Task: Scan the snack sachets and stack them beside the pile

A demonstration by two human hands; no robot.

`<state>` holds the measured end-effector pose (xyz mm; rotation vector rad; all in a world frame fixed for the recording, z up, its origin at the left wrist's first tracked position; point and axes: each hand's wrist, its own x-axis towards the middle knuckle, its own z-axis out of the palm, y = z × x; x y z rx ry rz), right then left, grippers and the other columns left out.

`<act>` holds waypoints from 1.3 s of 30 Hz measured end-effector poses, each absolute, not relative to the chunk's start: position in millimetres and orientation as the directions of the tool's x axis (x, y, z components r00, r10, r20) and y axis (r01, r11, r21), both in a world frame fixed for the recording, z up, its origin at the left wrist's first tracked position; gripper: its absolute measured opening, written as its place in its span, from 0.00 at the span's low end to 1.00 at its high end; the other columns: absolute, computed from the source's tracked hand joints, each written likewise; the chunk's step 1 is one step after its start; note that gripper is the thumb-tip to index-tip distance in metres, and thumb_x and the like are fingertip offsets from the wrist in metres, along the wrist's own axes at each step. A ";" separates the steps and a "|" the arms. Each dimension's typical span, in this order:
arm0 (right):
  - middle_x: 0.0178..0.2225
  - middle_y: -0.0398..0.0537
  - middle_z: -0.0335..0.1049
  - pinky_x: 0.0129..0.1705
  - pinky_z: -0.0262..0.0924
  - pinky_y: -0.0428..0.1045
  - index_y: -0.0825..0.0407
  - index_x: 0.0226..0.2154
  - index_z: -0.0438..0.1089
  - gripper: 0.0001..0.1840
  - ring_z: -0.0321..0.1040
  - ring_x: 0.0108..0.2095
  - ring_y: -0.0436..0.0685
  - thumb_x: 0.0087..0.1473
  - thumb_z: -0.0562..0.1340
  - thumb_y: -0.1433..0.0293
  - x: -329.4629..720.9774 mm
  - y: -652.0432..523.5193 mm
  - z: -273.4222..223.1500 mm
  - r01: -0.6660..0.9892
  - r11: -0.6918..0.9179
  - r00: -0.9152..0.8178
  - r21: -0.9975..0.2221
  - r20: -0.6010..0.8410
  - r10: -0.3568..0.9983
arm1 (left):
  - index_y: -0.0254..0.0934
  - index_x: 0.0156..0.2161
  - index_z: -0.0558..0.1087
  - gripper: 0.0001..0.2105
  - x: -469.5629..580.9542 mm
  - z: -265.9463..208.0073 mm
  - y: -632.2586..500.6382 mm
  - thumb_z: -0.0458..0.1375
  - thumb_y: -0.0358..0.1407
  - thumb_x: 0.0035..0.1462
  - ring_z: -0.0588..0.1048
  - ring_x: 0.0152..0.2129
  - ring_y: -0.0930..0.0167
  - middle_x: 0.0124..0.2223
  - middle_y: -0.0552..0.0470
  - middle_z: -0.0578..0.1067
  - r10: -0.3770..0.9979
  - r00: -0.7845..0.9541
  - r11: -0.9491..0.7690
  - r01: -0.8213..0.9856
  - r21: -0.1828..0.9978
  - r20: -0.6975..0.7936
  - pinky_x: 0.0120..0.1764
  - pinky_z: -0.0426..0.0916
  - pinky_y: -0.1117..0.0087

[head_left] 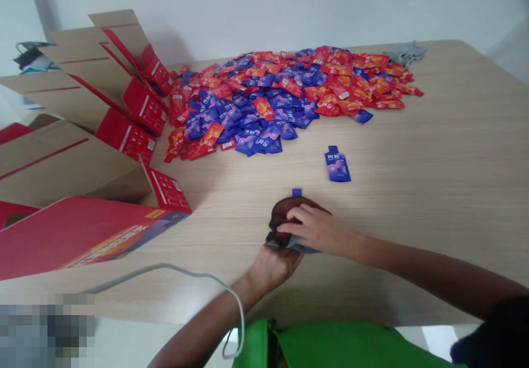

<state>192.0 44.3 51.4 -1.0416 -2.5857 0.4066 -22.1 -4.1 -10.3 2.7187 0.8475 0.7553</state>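
Near the front middle of the table, a dark red-and-black, pouch-like item with grey fabric (282,214) is between my hands; its exact kind I cannot make out. My left hand (275,266) grips its near underside, with the fingertips hidden beneath. My right hand (316,230) lies over it from the right, fingers bent and pressed onto its surface. A small blue tab (296,192) pokes out past its far edge; what it belongs to is hidden. Just beyond, a single blue sachet (338,165) lies flat on the table.
A wide pile of red and blue sachets (264,103) covers the back of the wooden table (438,180). Several open red cartons (111,236) stand at left, flaps raised. A grey cloth (407,53) lies at the far right of the pile. A grey cable (177,268) loops across the front left.
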 end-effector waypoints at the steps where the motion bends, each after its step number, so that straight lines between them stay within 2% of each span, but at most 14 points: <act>1: 0.50 0.49 0.71 0.49 0.69 0.55 0.40 0.58 0.72 0.21 0.69 0.46 0.59 0.63 0.66 0.68 192.0 40.4 41.8 0.620 0.702 -0.699 -0.351 0.160 0.697 | 0.38 0.39 0.81 0.07 -22.4 -10.5 -4.1 0.60 0.33 0.70 0.83 0.29 0.71 0.34 0.53 0.84 0.575 0.708 -0.817 0.472 0.332 0.410 0.40 0.81 0.70; 2: 0.50 0.49 0.71 0.49 0.69 0.55 0.41 0.58 0.72 0.22 0.68 0.46 0.60 0.62 0.67 0.68 192.7 41.2 32.9 0.632 0.702 -0.700 -0.328 0.146 0.699 | 0.38 0.40 0.81 0.07 -22.7 -10.7 -4.0 0.60 0.33 0.70 0.83 0.31 0.70 0.36 0.52 0.84 0.572 0.708 -0.819 0.465 0.335 0.415 0.42 0.81 0.69; 6: 0.51 0.52 0.69 0.51 0.68 0.57 0.42 0.60 0.72 0.26 0.66 0.47 0.62 0.59 0.70 0.68 199.1 78.6 12.4 0.704 0.670 -0.646 -0.236 0.181 0.742 | 0.37 0.51 0.80 0.08 -23.9 -11.4 -4.4 0.60 0.32 0.71 0.81 0.54 0.67 0.55 0.49 0.82 0.557 0.704 -0.829 0.447 0.335 0.439 0.56 0.77 0.65; 8: 0.52 0.53 0.68 0.50 0.68 0.57 0.42 0.60 0.71 0.26 0.65 0.48 0.63 0.59 0.70 0.69 203.7 106.6 11.1 0.732 0.653 -0.623 -0.195 0.195 0.757 | 0.37 0.53 0.79 0.09 -24.5 -12.0 -4.8 0.61 0.32 0.71 0.78 0.57 0.67 0.57 0.50 0.81 0.562 0.702 -0.826 0.449 0.340 0.438 0.57 0.77 0.65; 12: 0.53 0.54 0.67 0.50 0.69 0.58 0.43 0.60 0.71 0.24 0.66 0.50 0.64 0.62 0.66 0.71 213.2 150.4 27.5 0.792 0.589 -0.552 -0.160 0.224 0.803 | 0.37 0.52 0.79 0.08 -24.7 -13.2 -4.7 0.61 0.33 0.71 0.79 0.57 0.68 0.57 0.50 0.81 0.564 0.697 -0.825 0.449 0.344 0.443 0.58 0.76 0.66; 17: 0.55 0.56 0.64 0.58 0.69 0.60 0.44 0.64 0.66 0.26 0.68 0.54 0.64 0.66 0.62 0.70 210.0 126.1 69.3 0.744 0.548 -0.406 -0.382 0.392 0.825 | 0.38 0.52 0.79 0.08 -23.8 -12.4 -3.3 0.61 0.33 0.71 0.79 0.56 0.68 0.57 0.51 0.81 0.555 0.691 -0.831 0.451 0.324 0.463 0.57 0.77 0.66; 19: 0.55 0.55 0.65 0.57 0.69 0.58 0.43 0.64 0.66 0.25 0.68 0.54 0.62 0.66 0.62 0.70 203.5 91.6 72.7 0.680 0.603 -0.491 -0.416 0.352 0.797 | 0.38 0.51 0.80 0.08 -24.5 -12.0 -3.2 0.61 0.33 0.71 0.81 0.52 0.67 0.53 0.51 0.83 0.560 0.701 -0.828 0.458 0.323 0.441 0.55 0.79 0.66; 22: 0.52 0.50 0.69 0.48 0.71 0.54 0.38 0.59 0.71 0.21 0.70 0.49 0.60 0.66 0.61 0.69 195.2 44.3 53.8 0.610 0.692 -0.677 -0.386 0.200 0.708 | 0.38 0.42 0.82 0.08 -26.3 -11.6 -3.9 0.59 0.31 0.70 0.85 0.35 0.68 0.37 0.50 0.85 0.580 0.722 -0.812 0.480 0.332 0.377 0.45 0.82 0.67; 24: 0.51 0.51 0.70 0.48 0.71 0.55 0.40 0.59 0.71 0.21 0.70 0.48 0.60 0.65 0.63 0.69 194.0 31.8 34.3 0.614 0.700 -0.704 -0.364 0.149 0.695 | 0.38 0.40 0.82 0.09 -27.0 -11.0 -4.2 0.59 0.31 0.70 0.84 0.30 0.69 0.33 0.51 0.83 0.585 0.727 -0.807 0.479 0.345 0.358 0.42 0.82 0.67; 25: 0.51 0.51 0.70 0.49 0.70 0.56 0.41 0.59 0.71 0.22 0.69 0.48 0.60 0.64 0.65 0.69 194.8 33.0 25.7 0.630 0.696 -0.699 -0.346 0.138 0.701 | 0.38 0.42 0.82 0.08 -27.0 -10.5 -4.1 0.59 0.31 0.70 0.85 0.33 0.69 0.36 0.50 0.84 0.581 0.728 -0.809 0.470 0.354 0.363 0.43 0.82 0.67; 28: 0.52 0.53 0.68 0.51 0.70 0.59 0.42 0.60 0.70 0.26 0.68 0.50 0.64 0.60 0.68 0.70 200.3 60.0 10.9 0.687 0.673 -0.662 -0.274 0.143 0.735 | 0.38 0.52 0.80 0.09 -26.3 -9.5 -3.4 0.60 0.32 0.70 0.82 0.51 0.66 0.53 0.49 0.83 0.567 0.722 -0.817 0.431 0.383 0.396 0.56 0.79 0.64; 30: 0.52 0.54 0.67 0.51 0.70 0.59 0.42 0.61 0.70 0.28 0.67 0.51 0.65 0.59 0.69 0.71 205.1 88.1 10.0 0.718 0.656 -0.639 -0.231 0.153 0.754 | 0.38 0.54 0.79 0.10 -26.2 -9.5 -3.1 0.61 0.31 0.70 0.79 0.57 0.67 0.57 0.49 0.81 0.570 0.713 -0.815 0.425 0.394 0.408 0.60 0.76 0.64; 35: 0.53 0.56 0.66 0.49 0.71 0.60 0.44 0.60 0.70 0.24 0.68 0.51 0.66 0.62 0.64 0.72 217.3 144.2 33.6 0.801 0.571 -0.535 -0.177 0.216 0.817 | 0.38 0.52 0.79 0.09 -26.5 -10.9 -3.2 0.61 0.32 0.70 0.78 0.57 0.68 0.57 0.50 0.81 0.576 0.702 -0.812 0.431 0.393 0.420 0.59 0.77 0.65; 39: 0.55 0.56 0.65 0.57 0.69 0.61 0.44 0.64 0.65 0.25 0.69 0.54 0.64 0.66 0.61 0.68 217.9 129.5 68.0 0.766 0.538 -0.399 -0.352 0.397 0.827 | 0.38 0.52 0.79 0.08 -25.3 -9.8 -2.4 0.61 0.33 0.70 0.79 0.56 0.68 0.56 0.51 0.81 0.560 0.693 -0.826 0.429 0.365 0.453 0.57 0.77 0.66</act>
